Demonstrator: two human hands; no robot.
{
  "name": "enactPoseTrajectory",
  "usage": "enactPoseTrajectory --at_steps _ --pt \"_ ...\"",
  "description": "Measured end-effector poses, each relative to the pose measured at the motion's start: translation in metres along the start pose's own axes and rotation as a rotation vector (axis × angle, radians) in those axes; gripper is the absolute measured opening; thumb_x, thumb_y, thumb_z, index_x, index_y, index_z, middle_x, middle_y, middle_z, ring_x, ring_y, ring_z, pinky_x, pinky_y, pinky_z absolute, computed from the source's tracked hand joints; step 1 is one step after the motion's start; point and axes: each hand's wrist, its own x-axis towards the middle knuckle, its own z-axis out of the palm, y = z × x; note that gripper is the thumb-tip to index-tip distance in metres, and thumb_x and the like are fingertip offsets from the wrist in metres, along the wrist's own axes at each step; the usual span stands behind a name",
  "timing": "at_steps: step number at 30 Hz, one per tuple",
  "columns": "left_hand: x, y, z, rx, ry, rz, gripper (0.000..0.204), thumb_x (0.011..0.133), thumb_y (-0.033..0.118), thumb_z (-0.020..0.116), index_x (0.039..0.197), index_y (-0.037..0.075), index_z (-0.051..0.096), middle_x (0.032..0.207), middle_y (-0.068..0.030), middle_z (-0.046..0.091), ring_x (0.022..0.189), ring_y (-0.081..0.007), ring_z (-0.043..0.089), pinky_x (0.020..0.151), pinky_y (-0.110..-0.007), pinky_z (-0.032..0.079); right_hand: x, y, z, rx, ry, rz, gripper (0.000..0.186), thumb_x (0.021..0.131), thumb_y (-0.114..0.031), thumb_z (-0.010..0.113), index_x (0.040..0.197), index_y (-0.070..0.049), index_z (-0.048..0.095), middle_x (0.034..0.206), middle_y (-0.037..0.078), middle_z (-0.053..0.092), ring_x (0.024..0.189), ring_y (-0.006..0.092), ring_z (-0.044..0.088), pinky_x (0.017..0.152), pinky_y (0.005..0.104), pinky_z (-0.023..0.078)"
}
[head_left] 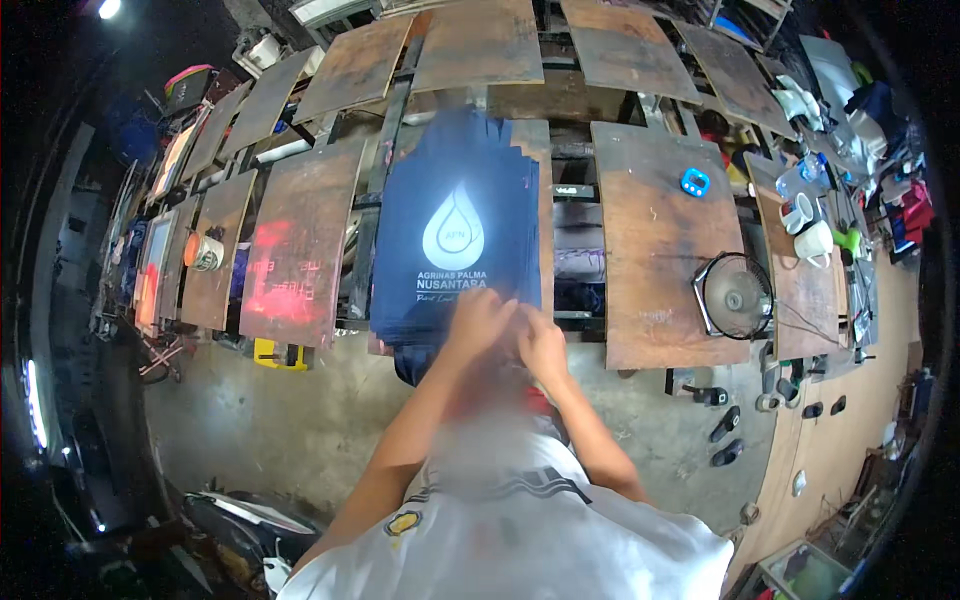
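A stack of dark blue fabric pieces (400, 260) lies on a board straight ahead of me, its layers fanned at the edges. The top piece carries a white drop-shaped print with lettering below. My left hand (482, 322) is over the near part of the stack, just below the print, fingers bent and closed. Beside it my right hand (541, 345) is at the near right edge, thumb and fingers drawn together. The fingertips of both hands almost meet. What they pinch is too small and blurred to make out.
Wooden boards stand in rows on a dark frame. On the right-hand board (660, 270) are a blue timer (695, 182) and a small black fan (735, 295). White mugs (814, 240) stand farther right. A tub (205, 252) sits at left; slippers (726, 424) lie on the floor.
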Motion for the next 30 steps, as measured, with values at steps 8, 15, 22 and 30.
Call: enactPoseTrajectory --at_steps 8,15,22,30 --pt "0.009 -0.005 -0.007 -0.108 -0.206 -0.055 0.024 0.087 0.026 0.07 0.084 0.003 0.067 0.086 -0.019 0.062 0.092 -0.0403 0.058 0.084 -0.048 0.046 -0.01 -0.007 -0.017 -0.063 -0.17 0.068 0.034 0.086 -0.014 0.066 0.119 -0.005 0.067 0.095 0.025 0.068 0.089 0.0436 0.065 0.08 0.0479 0.053" --pt "0.007 -0.048 0.001 -0.239 -0.252 0.092 0.017 0.087 0.013 0.061 0.078 -0.001 0.06 0.085 -0.0194 0.061 0.09 -0.0392 0.057 0.085 -0.048 0.044 -0.016 -0.009 0.012 -0.123 0.223 0.008 0.024 0.087 -0.013 0.069 0.108 -0.002 0.071 0.101 0.022 0.067 0.092 0.0403 0.064 0.083 0.045 0.052" --pt "0.001 -0.07 -0.006 -0.338 -0.205 0.233 0.016 0.089 0.009 0.058 0.078 -0.003 0.057 0.087 -0.0207 0.058 0.089 -0.0401 0.055 0.085 -0.047 0.043 -0.002 -0.041 0.044 -0.143 0.306 -0.015 0.02 0.087 -0.015 0.069 0.102 -0.001 0.07 0.096 0.017 0.066 0.086 0.0341 0.062 0.074 0.0413 0.051" --pt "0.0 -0.048 -0.058 -0.312 -0.38 0.218 0.007 0.086 0.0 0.055 0.083 -0.005 0.058 0.093 -0.0215 0.056 0.093 -0.0415 0.053 0.085 -0.048 0.044 0.024 -0.073 0.072 -0.336 0.23 0.105 0.026 0.085 -0.024 0.071 0.102 -0.003 0.07 0.098 0.017 0.067 0.092 0.0376 0.064 0.083 0.045 0.051"
